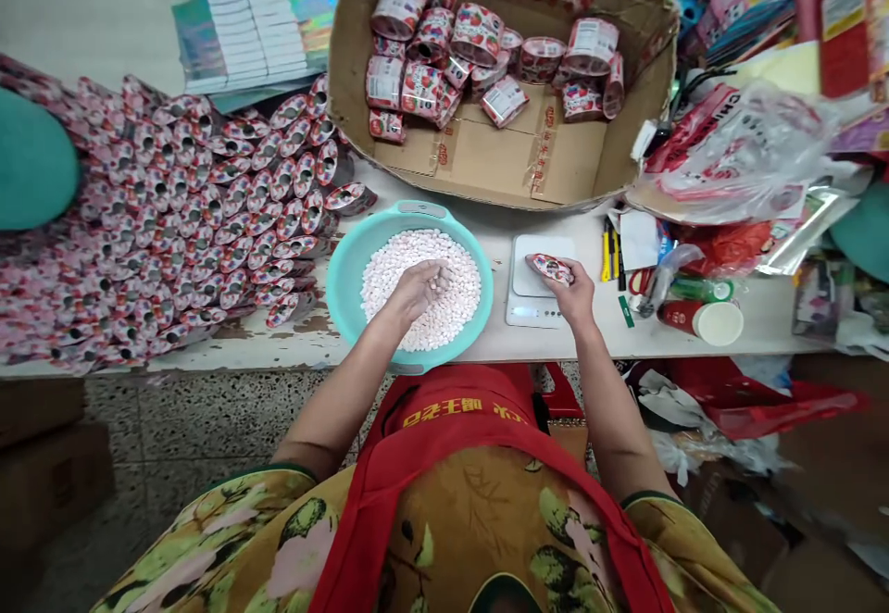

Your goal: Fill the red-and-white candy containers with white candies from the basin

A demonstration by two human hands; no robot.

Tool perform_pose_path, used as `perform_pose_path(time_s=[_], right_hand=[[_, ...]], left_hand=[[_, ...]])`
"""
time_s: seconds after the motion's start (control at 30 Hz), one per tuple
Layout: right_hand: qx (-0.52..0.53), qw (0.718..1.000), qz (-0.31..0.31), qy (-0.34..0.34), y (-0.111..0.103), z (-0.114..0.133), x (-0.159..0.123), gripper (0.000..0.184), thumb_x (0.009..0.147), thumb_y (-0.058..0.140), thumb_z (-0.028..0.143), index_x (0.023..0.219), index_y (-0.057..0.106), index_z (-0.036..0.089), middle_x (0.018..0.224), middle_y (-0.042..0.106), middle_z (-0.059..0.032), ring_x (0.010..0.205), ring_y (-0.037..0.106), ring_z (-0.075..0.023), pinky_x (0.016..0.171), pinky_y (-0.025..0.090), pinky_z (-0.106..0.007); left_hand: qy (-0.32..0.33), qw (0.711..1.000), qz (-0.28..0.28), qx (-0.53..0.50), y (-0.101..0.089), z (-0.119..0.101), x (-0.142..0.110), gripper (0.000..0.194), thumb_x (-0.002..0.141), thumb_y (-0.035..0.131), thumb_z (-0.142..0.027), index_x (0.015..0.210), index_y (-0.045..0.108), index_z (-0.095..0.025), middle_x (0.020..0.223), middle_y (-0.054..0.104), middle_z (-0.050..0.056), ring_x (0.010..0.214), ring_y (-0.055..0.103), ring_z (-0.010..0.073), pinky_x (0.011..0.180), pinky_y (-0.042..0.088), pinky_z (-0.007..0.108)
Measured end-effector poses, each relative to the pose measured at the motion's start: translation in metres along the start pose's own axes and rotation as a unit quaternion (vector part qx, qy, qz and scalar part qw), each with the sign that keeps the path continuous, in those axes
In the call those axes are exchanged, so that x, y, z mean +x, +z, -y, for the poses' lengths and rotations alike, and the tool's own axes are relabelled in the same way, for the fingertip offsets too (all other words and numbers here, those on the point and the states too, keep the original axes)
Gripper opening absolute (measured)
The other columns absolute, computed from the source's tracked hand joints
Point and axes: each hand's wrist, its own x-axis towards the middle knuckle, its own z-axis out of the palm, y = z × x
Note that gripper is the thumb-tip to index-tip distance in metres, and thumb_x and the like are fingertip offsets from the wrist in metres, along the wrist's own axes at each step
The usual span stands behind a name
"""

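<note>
Upper centre: boxed packets (479, 34). Left: many unboxed packets (208, 215) remaining. Centre: candies (448, 317) held by left hand (417, 289), single packet (551, 268) by right hand (575, 296).

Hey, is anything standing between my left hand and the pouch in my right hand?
Nothing visible blocks it. Between your left hand and the pouch in your right hand there's only the bowl's rim and a strip of table; the scale lies under the pouch.

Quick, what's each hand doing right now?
Left hand: curled over the pellets; whether it grips any can't be told.
Right hand: closed, holding a packet over the scale.
</note>
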Motion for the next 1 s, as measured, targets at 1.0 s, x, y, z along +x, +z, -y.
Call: perform_pose_path(time_s=[1.0], right_hand=[[0.104, 0.954, -0.249, 0.128, -0.059, -0.100, -0.109, 0.057, 0.066, 0.074, 0.053, 0.107, 0.066, 0.014, 0.106, 0.072, -0.0130, 0.103, 0.069, -0.0238, 0.101, 0.054, -0.048]], left_hand=[[-0.016, 0.976, 0.035, 0.214, 0.027, -0.016, -0.021, 0.009, 0.078, 0.068, -0.011, 0.087, 0.069, -0.010, 0.072, 0.069, 0.006, 0.055, 0.063, 0.0094, 0.050, 0.047, 0.018]])
